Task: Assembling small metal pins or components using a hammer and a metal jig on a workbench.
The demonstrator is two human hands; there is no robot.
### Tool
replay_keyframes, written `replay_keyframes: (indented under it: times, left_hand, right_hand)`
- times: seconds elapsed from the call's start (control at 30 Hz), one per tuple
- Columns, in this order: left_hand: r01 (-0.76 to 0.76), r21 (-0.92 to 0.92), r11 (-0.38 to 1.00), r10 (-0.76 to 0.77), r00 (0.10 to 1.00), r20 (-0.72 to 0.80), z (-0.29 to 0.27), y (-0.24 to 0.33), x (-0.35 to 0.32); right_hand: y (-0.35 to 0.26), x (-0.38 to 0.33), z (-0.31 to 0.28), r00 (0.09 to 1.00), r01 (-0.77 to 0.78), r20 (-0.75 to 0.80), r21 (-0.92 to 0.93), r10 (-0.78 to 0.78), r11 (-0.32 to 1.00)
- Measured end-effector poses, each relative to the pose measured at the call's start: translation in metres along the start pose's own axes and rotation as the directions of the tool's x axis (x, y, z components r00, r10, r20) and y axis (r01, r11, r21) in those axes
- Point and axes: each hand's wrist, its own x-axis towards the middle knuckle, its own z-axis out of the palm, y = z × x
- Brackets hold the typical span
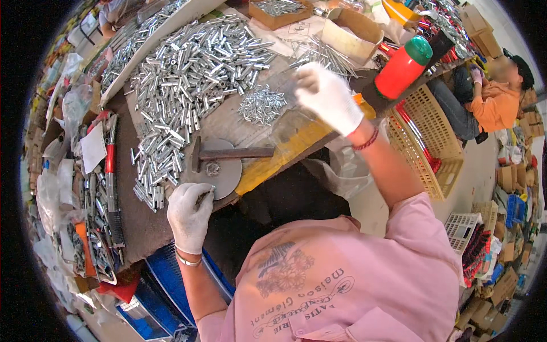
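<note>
My left hand (190,214), in a white glove, is closed around small metal parts at the near edge of a round grey metal plate (228,174). A hammer (228,154) lies across that plate, head to the left. My right hand (327,97), also gloved, reaches out over the bench with fingers curled above a clear plastic bag (293,134); whether it grips anything I cannot tell. A small heap of short screws (262,104) lies just left of it, and thin metal rods (325,57) lie beyond.
A big pile of silver metal tubes (188,80) covers the bench's far left. A red bottle with a green cap (404,65) and cardboard boxes (353,28) stand at the back right. Tan plastic crates (430,142) sit beside the bench. Another person in orange (496,102) sits at right.
</note>
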Motion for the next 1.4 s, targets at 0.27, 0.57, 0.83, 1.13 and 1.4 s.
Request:
replay_keyframes:
  times: [0.27,0.57,0.83,1.13,1.4]
  left_hand:
    - [0.037,0.012,0.999,-0.036,0.998,-0.050,0.004,-0.004,-0.001]
    - [-0.044,0.017,0.999,0.045,0.997,-0.061,0.013,-0.006,-0.002]
    - [0.114,-0.082,0.990,-0.118,0.992,-0.042,0.014,-0.013,-0.014]
    - [0.105,-0.057,0.993,-0.108,0.993,-0.040,0.013,-0.015,-0.010]
    - [0.049,-0.032,0.998,-0.050,0.998,-0.050,0.013,-0.021,-0.013]
  right_hand:
    - [-0.084,-0.059,0.110,0.931,0.025,0.315,0.447,-0.183,0.894]
    - [-0.083,-0.060,0.101,0.849,0.483,0.318,-0.146,-0.422,0.863]
    - [-0.082,-0.057,0.103,0.834,0.507,0.313,-0.109,-0.455,0.855]
    - [-0.081,-0.053,0.104,0.791,0.565,0.353,-0.110,-0.499,0.818]
    - [-0.081,-0.050,0.104,0.746,0.616,0.398,-0.109,-0.534,0.780]
